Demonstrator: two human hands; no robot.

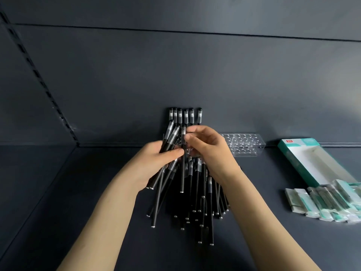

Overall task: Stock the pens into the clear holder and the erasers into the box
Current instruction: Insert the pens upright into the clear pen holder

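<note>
the pen step is in hand. a small bunch of black pens point(169, 139) is gripped by the left hand point(154, 165), and one pen point(183, 178) from it is pinched by the right hand point(209, 151). a row of pens point(185, 115) is already stood in the clear holder point(246, 146) at the back; a pile point(197, 204) is left on the shelf point(97, 192). next, the pinched pen would need to be pulled free and aimed at an empty hole. the erasers point(322, 204) lie beside the box point(312, 165), untouched.
</note>
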